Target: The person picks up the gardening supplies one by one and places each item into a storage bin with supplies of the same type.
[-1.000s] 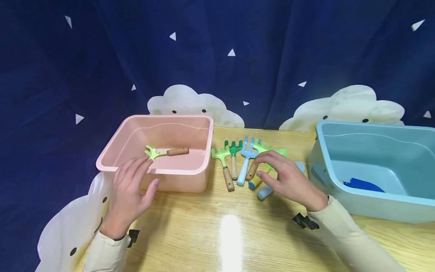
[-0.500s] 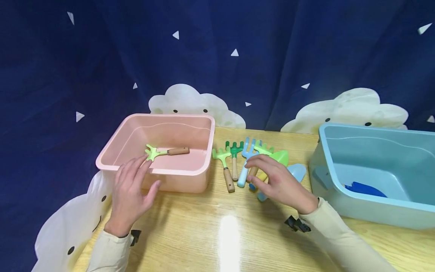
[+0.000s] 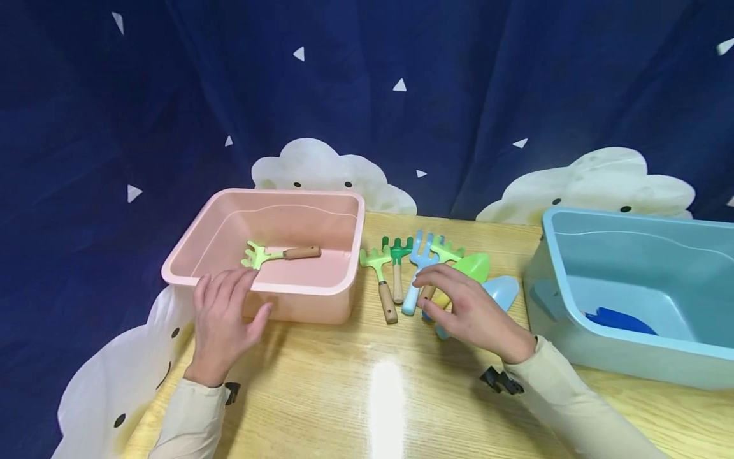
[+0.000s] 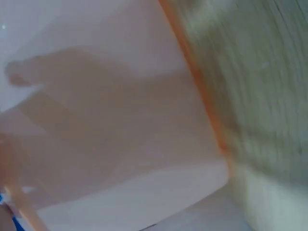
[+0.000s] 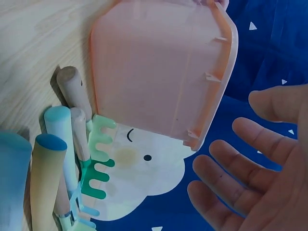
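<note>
My left hand (image 3: 226, 325) is at the front rim of a pink bin (image 3: 258, 284), fingers slightly bent and holding nothing. Inside that bin lies a light green hand rake (image 3: 301, 253) with a wooden handle. Over a cluster of toy garden tools hovers my right hand (image 3: 476, 312), its fingers loosely bent; the right wrist view shows nothing in its grasp. Below and beside it lie a green trowel (image 3: 474, 265), a light blue trowel (image 3: 503, 292), a blue fork (image 3: 410, 298), a dark green rake (image 3: 397, 280) and another light green rake (image 3: 387, 299). The hand partly covers several handles.
On the right stands a blue bin (image 3: 659, 347) with a dark blue trowel (image 3: 622, 320) inside. A dark blue curtain (image 3: 447, 95) with white clouds hangs behind the wooden table (image 3: 321, 395). The pink bin's outer wall (image 4: 110, 125) fills much of the left wrist view.
My right hand has shifted left over the tools, uncovering the green and light blue trowels, then nearly stopped. My left hand has barely moved at the pink rim.
</note>
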A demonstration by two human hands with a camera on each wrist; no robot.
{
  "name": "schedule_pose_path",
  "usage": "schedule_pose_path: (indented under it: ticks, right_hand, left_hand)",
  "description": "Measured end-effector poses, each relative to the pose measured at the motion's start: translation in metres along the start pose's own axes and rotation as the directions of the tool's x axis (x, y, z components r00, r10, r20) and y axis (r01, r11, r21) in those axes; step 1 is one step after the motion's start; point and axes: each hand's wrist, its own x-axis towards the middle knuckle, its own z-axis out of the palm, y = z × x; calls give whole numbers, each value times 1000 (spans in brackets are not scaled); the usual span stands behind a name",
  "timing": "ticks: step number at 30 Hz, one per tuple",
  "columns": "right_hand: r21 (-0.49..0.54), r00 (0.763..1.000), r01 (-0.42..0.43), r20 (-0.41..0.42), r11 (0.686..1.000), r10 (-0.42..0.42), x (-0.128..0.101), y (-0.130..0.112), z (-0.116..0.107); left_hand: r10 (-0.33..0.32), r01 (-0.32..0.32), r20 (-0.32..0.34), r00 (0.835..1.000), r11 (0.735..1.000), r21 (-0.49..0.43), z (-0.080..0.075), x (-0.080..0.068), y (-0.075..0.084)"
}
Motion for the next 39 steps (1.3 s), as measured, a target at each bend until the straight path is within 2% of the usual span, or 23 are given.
schedule_pose_path:
  ticks: [7,14,18,25,32,39]
  right_hand:
    - [15,999,41,-18,999,-40,3,-2,7]
    - [14,999,50,-7,999,-50,4,-2,10]
    - [3,999,43,15,999,-43,5,-1,11]
    - [-21,996,18,93,1000,-16,7,2,18]
    - [-26,981,33,191,999,-27,11,6,33]
    - [9,969,-24,245,1000,21,16,9,48]
  left_hand:
    - [12,-11,-25,1000,999,36,11,-4,-6]
    - [8,-7,-17,1000,999,48,12,-6,-7]
    - [10,-9,-37,999,999,46,13,-6,-8]
    - [2,-2,-82,997,1000,4,17,-7,-9]
    - [-24,22,-117,993,1000,-22,19,-8,-6]
    - [-28,23,-132,991,999,-38,22,-7,-7]
